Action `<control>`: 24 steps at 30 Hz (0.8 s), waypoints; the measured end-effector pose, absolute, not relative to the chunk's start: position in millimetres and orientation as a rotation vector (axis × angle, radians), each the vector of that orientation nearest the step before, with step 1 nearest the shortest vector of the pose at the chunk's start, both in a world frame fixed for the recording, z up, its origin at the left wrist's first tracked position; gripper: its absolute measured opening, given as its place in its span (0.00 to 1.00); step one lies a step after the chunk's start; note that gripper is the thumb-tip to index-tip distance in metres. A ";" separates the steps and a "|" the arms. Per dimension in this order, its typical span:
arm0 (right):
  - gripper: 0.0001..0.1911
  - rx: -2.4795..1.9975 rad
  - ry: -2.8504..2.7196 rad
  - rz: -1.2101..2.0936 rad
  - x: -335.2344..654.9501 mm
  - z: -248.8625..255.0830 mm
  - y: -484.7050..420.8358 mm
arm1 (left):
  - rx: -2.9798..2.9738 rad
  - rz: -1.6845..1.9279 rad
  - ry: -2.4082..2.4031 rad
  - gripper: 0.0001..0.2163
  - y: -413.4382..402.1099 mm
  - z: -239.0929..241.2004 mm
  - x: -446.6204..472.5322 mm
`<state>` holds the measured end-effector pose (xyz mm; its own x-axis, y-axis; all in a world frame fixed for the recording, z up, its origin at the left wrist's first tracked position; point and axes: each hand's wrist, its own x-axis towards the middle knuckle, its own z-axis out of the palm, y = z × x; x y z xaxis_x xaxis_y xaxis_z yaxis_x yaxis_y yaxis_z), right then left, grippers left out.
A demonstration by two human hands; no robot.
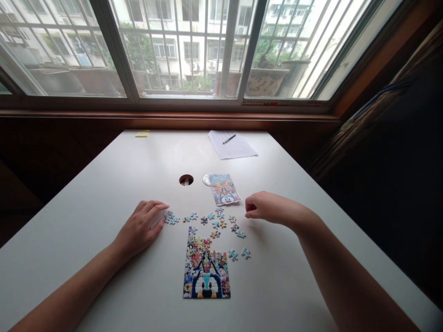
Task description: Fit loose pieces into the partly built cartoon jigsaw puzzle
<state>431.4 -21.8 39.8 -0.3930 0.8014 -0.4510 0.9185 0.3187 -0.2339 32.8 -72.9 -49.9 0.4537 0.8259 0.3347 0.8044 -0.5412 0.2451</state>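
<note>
My left hand (141, 227) rests on the table with its fingers stretched out, the tips beside a small cluster of loose puzzle pieces (170, 217). My right hand (266, 206) is held just over the table with its fingers curled in; whatever they may hold is hidden. To its left, more loose pieces (216, 225) lie scattered, mostly light blue and brown. Nearer to me is a partly assembled jigsaw puzzle (206, 272) showing a blue cartoon dog's face, its upper right part open. Two blue pieces (239, 254) lie at its right side.
A picture card (224, 189) with the same dog lies beyond the pieces, overlapping a round silvery disc (206, 180). A cable hole (186, 180) opens in the white table (104, 184). Farther back are paper sheets (238, 150), a pen (229, 139) and a yellow note (142, 133).
</note>
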 end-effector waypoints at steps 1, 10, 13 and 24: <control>0.08 1.563 2.334 -0.671 431.1 40.2 -22.0 | 2.633 0.654 1.479 0.15 -73.0 -50.0 32.8; 0.07 1.573 2.338 -0.684 429.5 43.3 -23.3 | 2.653 0.670 1.472 0.15 -72.1 -51.9 32.4; 0.07 1.565 2.344 -0.686 430.3 41.5 -22.8 | 2.655 0.662 1.470 0.15 -72.3 -50.8 32.8; 0.05 1.504 2.444 -0.646 426.3 36.5 -23.4 | 2.641 0.654 1.470 0.14 -72.4 -50.9 32.8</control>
